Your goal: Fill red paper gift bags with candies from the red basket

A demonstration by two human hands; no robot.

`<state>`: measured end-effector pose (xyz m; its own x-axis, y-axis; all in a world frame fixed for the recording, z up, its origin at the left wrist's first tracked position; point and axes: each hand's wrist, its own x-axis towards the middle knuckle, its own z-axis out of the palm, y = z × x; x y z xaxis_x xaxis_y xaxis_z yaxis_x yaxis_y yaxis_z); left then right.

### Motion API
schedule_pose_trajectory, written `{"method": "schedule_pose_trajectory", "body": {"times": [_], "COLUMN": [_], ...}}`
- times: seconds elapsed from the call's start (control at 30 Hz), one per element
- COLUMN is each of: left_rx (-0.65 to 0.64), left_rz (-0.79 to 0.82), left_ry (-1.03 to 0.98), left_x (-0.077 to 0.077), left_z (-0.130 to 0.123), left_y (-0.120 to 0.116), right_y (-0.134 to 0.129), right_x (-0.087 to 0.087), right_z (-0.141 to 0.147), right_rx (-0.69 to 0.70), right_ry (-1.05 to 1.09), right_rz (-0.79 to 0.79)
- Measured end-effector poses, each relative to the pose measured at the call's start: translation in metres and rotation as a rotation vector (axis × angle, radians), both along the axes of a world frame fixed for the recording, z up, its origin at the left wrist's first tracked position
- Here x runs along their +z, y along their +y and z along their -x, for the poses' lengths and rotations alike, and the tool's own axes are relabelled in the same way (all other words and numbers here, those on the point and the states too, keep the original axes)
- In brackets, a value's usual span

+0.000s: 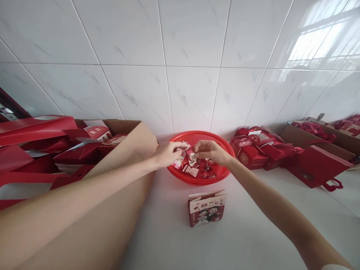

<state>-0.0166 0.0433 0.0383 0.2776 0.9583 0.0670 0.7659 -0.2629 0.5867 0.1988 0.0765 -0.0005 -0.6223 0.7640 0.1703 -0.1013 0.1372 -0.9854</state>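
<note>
Below a white tiled wall (194, 99), along a pale tabletop (239, 240), an open cardboard carton (143, 140) of red gift boxes (70, 154) stands at left. Beside it sits a red plastic mesh basket (197, 181), an upright favour box (207, 210) with a cartoon bridal couple just in front. Over the basket, the right hand (212, 152) pinches a red printed packet (192, 158) between thumb and fingers; the left hand (167, 153) curls close by, its grip unclear.

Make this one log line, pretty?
left hand: over red plastic basket; right hand: holding red packet; couple-print gift box: standing before basket
</note>
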Motion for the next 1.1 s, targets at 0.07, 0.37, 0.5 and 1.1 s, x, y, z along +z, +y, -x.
{"method": "schedule_pose_trajectory", "body": {"times": [0.07,0.37,0.5,1.1], "left_rx": [-0.043,-0.053,-0.01,0.001], "left_rz": [0.023,0.051,-0.04,-0.064], "left_ry": [-0.089,-0.234,-0.096,0.107], "left_x": [0.002,0.006,0.007,0.006], "left_z": [-0.001,-0.001,-0.002,-0.002], "left_y": [-0.001,-0.004,-0.004,-0.007], "right_y": [-0.003,0.006,0.019,0.066], "right_x": [0.005,0.011,0.01,-0.039], "right_z": [0.005,0.005,0.002,0.02], "right_rx": [-0.003,-0.028,-0.12,-0.136], "right_ry": [0.021,0.009,-0.3,-1.357], "right_rz": [-0.023,-0.073,-0.231,-0.47]}}
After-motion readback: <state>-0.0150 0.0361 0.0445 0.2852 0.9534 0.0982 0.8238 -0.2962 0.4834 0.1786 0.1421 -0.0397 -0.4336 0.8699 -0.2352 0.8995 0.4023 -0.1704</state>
